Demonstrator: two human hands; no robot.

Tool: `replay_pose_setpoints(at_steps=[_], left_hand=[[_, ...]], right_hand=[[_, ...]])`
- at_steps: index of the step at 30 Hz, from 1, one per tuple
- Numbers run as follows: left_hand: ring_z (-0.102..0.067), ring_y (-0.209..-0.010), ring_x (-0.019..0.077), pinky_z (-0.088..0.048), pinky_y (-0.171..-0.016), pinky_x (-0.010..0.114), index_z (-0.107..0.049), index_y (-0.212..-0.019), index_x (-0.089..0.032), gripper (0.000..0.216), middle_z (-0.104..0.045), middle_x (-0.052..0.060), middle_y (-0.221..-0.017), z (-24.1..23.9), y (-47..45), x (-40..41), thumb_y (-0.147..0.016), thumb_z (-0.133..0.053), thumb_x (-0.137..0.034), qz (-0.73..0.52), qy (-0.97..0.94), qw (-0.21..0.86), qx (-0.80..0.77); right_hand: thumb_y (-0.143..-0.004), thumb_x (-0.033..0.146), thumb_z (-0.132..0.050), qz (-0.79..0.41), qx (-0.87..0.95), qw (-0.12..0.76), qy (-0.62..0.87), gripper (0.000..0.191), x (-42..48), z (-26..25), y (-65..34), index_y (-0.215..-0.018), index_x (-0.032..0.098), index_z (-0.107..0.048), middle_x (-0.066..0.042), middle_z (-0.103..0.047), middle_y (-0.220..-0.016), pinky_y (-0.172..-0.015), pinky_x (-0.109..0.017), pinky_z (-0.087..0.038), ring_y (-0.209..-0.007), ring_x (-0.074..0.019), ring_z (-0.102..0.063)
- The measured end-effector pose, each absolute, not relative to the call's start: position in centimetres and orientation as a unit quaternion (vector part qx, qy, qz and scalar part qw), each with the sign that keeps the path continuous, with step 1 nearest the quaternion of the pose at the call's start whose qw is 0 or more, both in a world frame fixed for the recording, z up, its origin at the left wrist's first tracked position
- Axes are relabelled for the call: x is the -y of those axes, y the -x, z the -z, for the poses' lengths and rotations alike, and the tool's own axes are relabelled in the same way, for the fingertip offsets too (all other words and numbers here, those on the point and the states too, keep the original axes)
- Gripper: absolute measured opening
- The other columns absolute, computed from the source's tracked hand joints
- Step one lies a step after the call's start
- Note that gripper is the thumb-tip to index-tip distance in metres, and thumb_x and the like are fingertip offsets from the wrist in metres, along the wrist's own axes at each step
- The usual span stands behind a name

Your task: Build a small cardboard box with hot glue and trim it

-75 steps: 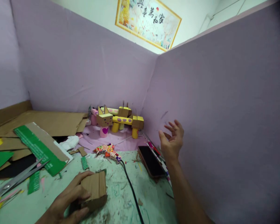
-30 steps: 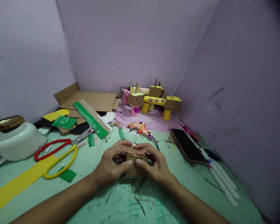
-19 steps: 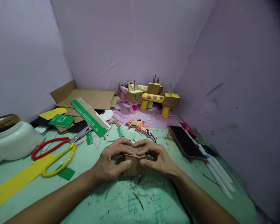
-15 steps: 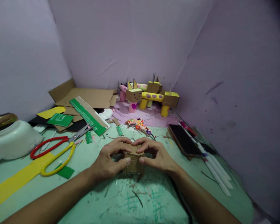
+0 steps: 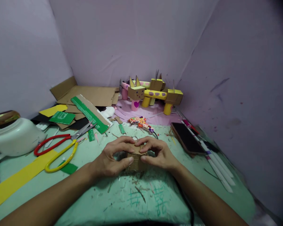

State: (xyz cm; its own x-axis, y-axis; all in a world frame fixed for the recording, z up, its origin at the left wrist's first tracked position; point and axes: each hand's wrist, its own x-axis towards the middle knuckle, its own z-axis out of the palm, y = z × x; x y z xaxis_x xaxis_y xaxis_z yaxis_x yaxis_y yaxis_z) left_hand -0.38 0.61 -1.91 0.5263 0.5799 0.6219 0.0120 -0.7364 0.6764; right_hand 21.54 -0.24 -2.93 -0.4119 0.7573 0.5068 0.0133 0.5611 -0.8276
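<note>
A small brown cardboard box rests on the green table cover in front of me. My left hand grips its left side, thumb on the near face and fingers curled over the top. From the right, my right hand holds it the same way, with the thumb near the front corner. The fingertips of both hands almost meet on the box's top. Just beyond them lies a glue gun with a colourful pattern, its black cord trailing to the right. The box's far side is hidden.
Scissors with red and yellow handles lie at left, beside a yellow paper strip and a white pot-like vessel. Cardboard scraps fill the back left. Cardboard animal figures stand behind. A phone and white sticks lie right.
The view has shifted slightly, so the far objects sit a little higher and to the right. Both hands keep the same hold on the cardboard box.
</note>
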Motion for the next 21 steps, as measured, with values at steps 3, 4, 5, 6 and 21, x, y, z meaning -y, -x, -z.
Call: replay_pose_setpoints(at_steps=[3,4,5,6,21], left_hand=[[-0.065,-0.104,0.0231,-0.053,-0.09,0.04,-0.066,-0.097,-0.017,0.021,-0.065,0.013,-0.114,1.83,0.49,-0.69,-0.077,-0.062,-0.011,-0.443,-0.824,0.308,-0.176],[-0.065,-0.104,0.0231,-0.053,-0.09,0.04,-0.065,-0.097,-0.017,0.02,-0.065,0.013,-0.114,1.78,0.5,-0.69,-0.077,-0.061,-0.011,-0.439,-0.825,0.307,-0.178],[-0.065,-0.104,0.0233,-0.054,-0.089,0.04,-0.065,-0.097,-0.017,0.02,-0.065,0.013,-0.114,1.74,0.5,-0.68,-0.078,-0.061,-0.012,-0.434,-0.827,0.307,-0.181],[-0.065,-0.104,0.0234,-0.054,-0.089,0.041,-0.065,-0.097,-0.017,0.02,-0.065,0.013,-0.114,1.7,0.5,-0.67,-0.078,-0.061,-0.012,-0.431,-0.828,0.307,-0.184],[-0.064,-0.105,0.023,-0.053,-0.089,0.039,-0.064,-0.097,-0.016,0.023,-0.064,0.012,-0.111,1.58,0.61,-0.69,-0.076,-0.062,-0.009,-0.425,-0.836,0.3,-0.175]], right_hand=[[-0.075,0.024,-0.075,-0.389,0.744,0.477,0.259,0.01,0.26,2.97,-21.51,-0.082,0.022,-0.068,-0.007,-0.069,-0.104,-0.08,-0.033,-0.053,-0.097,-0.02,-0.067],[-0.075,0.024,-0.075,-0.388,0.744,0.478,0.259,0.01,0.27,2.96,-21.5,-0.082,0.022,-0.068,-0.007,-0.069,-0.104,-0.08,-0.033,-0.053,-0.096,-0.02,-0.067],[-0.075,0.024,-0.075,-0.387,0.745,0.477,0.259,0.011,0.29,2.95,-21.49,-0.082,0.022,-0.068,-0.007,-0.069,-0.104,-0.08,-0.033,-0.053,-0.096,-0.0201,-0.067],[-0.075,0.025,-0.075,-0.385,0.746,0.477,0.26,0.011,0.31,2.92,-21.48,-0.082,0.022,-0.068,-0.007,-0.069,-0.104,-0.08,-0.033,-0.053,-0.096,-0.02,-0.067],[-0.075,0.022,-0.074,-0.36,0.759,0.48,0.252,0.009,0.5,2.62,-21.35,-0.081,0.022,-0.067,-0.007,-0.069,-0.103,-0.083,-0.035,-0.052,-0.096,-0.02,-0.067]])
